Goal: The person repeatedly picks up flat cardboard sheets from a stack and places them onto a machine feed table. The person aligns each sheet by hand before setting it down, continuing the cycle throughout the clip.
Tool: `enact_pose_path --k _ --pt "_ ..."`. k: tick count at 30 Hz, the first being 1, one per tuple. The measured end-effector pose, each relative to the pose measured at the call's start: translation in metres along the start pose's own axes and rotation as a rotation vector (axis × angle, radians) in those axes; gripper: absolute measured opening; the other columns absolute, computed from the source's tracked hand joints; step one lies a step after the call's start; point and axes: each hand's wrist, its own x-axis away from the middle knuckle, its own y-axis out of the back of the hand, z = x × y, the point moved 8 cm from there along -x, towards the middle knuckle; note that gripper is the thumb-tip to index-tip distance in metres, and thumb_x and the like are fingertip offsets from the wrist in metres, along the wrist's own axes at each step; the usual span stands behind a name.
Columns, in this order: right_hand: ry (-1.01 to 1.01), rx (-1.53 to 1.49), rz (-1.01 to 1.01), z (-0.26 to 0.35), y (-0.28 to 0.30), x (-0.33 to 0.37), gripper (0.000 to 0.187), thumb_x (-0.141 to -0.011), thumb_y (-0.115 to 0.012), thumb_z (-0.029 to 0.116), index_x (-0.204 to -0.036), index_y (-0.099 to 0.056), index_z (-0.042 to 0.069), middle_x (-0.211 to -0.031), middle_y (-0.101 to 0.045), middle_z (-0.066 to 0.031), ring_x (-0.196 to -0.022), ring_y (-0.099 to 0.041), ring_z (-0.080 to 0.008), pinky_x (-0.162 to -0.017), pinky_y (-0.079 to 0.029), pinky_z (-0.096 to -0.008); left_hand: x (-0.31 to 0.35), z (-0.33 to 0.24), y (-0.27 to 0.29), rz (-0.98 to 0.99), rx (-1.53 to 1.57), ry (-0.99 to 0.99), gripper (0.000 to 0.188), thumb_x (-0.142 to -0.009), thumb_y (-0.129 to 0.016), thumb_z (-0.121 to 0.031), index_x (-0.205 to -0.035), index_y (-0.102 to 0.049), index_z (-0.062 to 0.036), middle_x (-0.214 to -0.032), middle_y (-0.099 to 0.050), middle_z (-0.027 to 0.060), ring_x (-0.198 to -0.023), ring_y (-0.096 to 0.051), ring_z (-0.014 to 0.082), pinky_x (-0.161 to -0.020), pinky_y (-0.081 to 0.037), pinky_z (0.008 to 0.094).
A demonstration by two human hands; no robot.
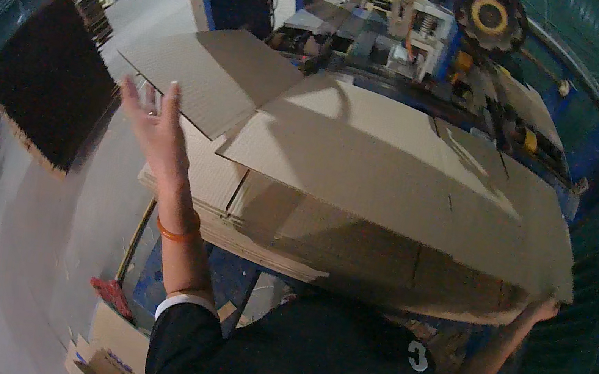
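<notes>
A large brown corrugated cardboard sheet point(394, 170) lies slanted in front of me, with a wide flat panel point(216, 68) at its far left. Below it, a stack of similar cardboard sheets point(260, 249) shows its layered edges. My left hand point(155, 121) is raised just off the left panel's edge, fingers spread and holding nothing. An orange band circles that wrist. At the sheet's near right corner, my right hand point(544, 310) grips the edge; the fingers under the board are partly hidden.
Beyond the cardboard stands a blue machine with rollers point(404, 41) and a dark wheel point(490, 15). A tall dark stack point(50, 83) is at the left. Near my left side are a red-headed broom point(112, 297) and cardboard pieces point(113, 344) on the floor.
</notes>
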Motion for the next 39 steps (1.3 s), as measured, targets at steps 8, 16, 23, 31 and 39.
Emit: enact_pose_path --k 8,16,23,31,39 --pt "0.014 -0.085 0.35 0.136 -0.055 0.045 0.057 -0.082 -0.059 0.012 -0.132 -0.034 0.002 -0.125 -0.047 -0.0122 -0.109 -0.048 -0.0241 -0.092 -0.038 -0.0361 0.018 0.102 0.047 0.011 0.076 0.581 0.021 -0.081 -0.06 -0.015 -0.095 -0.053 -0.0013 -0.087 -0.055 0.0057 -0.078 -0.054 0.0153 -0.067 -0.045 0.0294" --pt "0.803 0.473 1.078 0.2 -0.102 0.311 0.035 -0.072 -0.065 0.011 -0.107 -0.061 0.007 -0.111 -0.06 -0.0121 -0.101 -0.055 -0.0276 -0.09 -0.041 -0.0422 0.151 0.024 0.002 0.8 -0.231 -0.041 0.039 -0.079 -0.048 0.002 -0.118 -0.053 0.0022 -0.124 -0.052 0.0184 -0.117 -0.048 0.0288 -0.099 -0.035 0.0357" --pt "0.804 0.592 1.511 0.162 -0.139 0.346 0.035 -0.065 -0.066 0.002 -0.099 -0.065 0.01 -0.114 -0.059 -0.0065 -0.114 -0.05 -0.0311 -0.093 -0.041 -0.0447 0.216 -0.007 -0.074 1.467 -0.611 -0.471 0.048 -0.078 -0.049 -0.003 -0.125 -0.049 -0.012 -0.134 -0.042 0.0125 -0.125 -0.039 0.0302 -0.103 -0.03 0.0438" --pt "0.757 0.715 1.764 0.126 -0.159 0.324 0.052 -0.082 -0.058 0.035 -0.128 -0.046 0.014 -0.138 -0.037 -0.0105 -0.128 -0.033 -0.0305 -0.105 -0.024 -0.0477 0.209 0.01 -0.085 1.477 -0.624 -0.537 0.051 -0.077 -0.052 -0.004 -0.127 -0.047 -0.0109 -0.134 -0.042 0.013 -0.124 -0.039 0.0316 -0.104 -0.029 0.045" --pt "0.872 0.747 1.654 0.087 -0.251 0.292 0.079 -0.069 -0.061 0.057 -0.131 -0.043 0.012 -0.139 -0.036 -0.0112 -0.13 -0.028 -0.0307 -0.106 -0.022 -0.0446 0.171 0.048 -0.143 1.39 -0.558 -0.483 0.074 -0.066 -0.063 0.002 -0.134 -0.038 -0.0109 -0.137 -0.037 0.0123 -0.126 -0.035 0.0318 -0.104 -0.03 0.0424"
